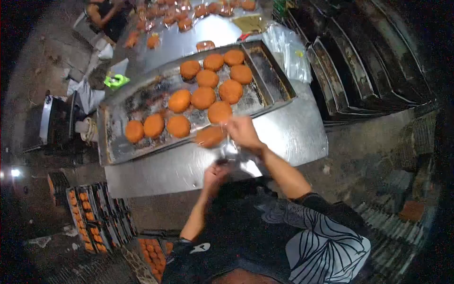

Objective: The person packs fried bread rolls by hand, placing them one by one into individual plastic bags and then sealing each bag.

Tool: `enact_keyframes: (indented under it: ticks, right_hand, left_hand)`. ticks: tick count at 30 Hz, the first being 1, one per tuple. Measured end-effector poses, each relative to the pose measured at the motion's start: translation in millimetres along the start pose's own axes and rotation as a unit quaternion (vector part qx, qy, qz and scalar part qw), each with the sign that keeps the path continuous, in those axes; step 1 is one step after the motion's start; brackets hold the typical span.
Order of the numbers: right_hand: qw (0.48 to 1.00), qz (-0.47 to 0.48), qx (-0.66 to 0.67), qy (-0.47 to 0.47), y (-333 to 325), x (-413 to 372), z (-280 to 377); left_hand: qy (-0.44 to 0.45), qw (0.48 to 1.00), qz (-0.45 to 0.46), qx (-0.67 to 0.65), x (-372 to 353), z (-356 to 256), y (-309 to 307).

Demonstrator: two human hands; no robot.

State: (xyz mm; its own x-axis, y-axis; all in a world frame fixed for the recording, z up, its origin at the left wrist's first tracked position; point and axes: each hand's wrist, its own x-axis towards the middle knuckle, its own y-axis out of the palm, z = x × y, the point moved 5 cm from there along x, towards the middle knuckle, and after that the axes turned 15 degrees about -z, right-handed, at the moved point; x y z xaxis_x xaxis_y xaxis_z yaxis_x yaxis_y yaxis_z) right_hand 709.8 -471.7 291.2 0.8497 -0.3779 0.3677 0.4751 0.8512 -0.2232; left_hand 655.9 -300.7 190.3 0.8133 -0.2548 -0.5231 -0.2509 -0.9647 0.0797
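Note:
My left hand is closed at the near edge of the metal table, its fingers on a shiny clear plastic bag. Just above it, my right hand is closed on the upper part of the same bag, smeared by motion. A round brown bun, also blurred, sits right beside my right fingers over the tray's front rim. Behind my hands a long dark baking tray lies slanted on the table, holding several golden-brown buns.
The metal table extends to the right. Clear plastic bags lie beyond the tray, with wrapped buns farther back. Stacked dark trays stand at right. A rack of buns is at lower left. Another person is at top left.

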Motion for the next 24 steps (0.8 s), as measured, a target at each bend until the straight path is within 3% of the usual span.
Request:
enact_keyframes:
  ticks: [1,2,3,4,5,6,7,8,9,11,12,14,15,17,19,20,21,23,24]
  right_hand:
    - [0.994,-0.065,-0.080,0.040,-16,36,9]
    - [0.991,-0.097,-0.086,-0.014,-19,74,33]
    - [0.985,-0.127,-0.093,-0.067,-21,98,54]
    - [0.985,-0.128,-0.093,-0.076,-22,96,59]
    - [0.961,-0.159,-0.162,-0.160,-20,85,71]
    - [0.924,-0.193,-0.227,-0.241,-14,69,80]
    - [0.981,-0.033,-0.154,-0.116,-12,34,52]
    - [0.993,-0.004,-0.086,-0.080,-23,-7,43]
    - [0.965,0.189,-0.137,0.117,-8,-70,-53]
    - [0.972,0.229,0.039,0.036,-21,-153,-74]
    - [0.977,0.205,-0.035,0.039,-30,-157,-55]
    - [0.975,0.187,-0.110,0.042,-39,-151,-40]
    - [0.984,0.140,-0.048,0.103,-44,-140,-42]
    - [0.981,0.098,0.018,0.168,-47,-145,-48]
    - [0.959,0.034,0.016,0.280,-58,-178,-73]
    - [0.953,0.042,-0.029,0.297,-57,-190,-87]
    - [0.945,0.052,-0.072,0.314,-57,-202,-100]
    - [0.902,-0.010,-0.149,0.405,-52,-188,-62]
    - [0.923,-0.010,-0.176,0.342,-45,-161,-19]
  left_hand:
    - [0.115,0.987,0.044,0.101,-8,-20,21]
    - [0.273,0.916,0.045,0.290,9,-6,30]
    - [0.249,0.961,0.075,0.093,12,1,38]
    - [0.330,0.909,0.093,0.238,32,29,41]
    - [0.401,0.827,0.104,0.379,51,49,41]
    - [0.279,0.880,0.132,0.361,47,36,44]
    - [0.363,0.827,0.159,0.398,50,34,43]
    - [0.347,0.844,0.148,0.381,51,29,41]
    - [0.326,0.863,0.137,0.361,47,26,39]
    - [0.314,0.878,0.094,0.349,53,20,32]
    - [0.227,0.915,0.097,0.319,47,18,35]
    - [0.199,0.936,0.096,0.275,18,3,58]
    - [0.173,0.952,0.095,0.234,11,3,67]
    - [0.209,0.947,0.100,0.224,19,20,65]
    - [0.101,0.953,0.119,0.259,19,21,63]
    - [0.133,0.951,0.131,0.247,11,15,65]
    - [0.250,0.916,0.158,0.272,8,15,71]
    - [0.150,0.951,0.209,0.172,-16,-33,84]
    - [0.292,0.940,0.081,0.159,3,-10,70]
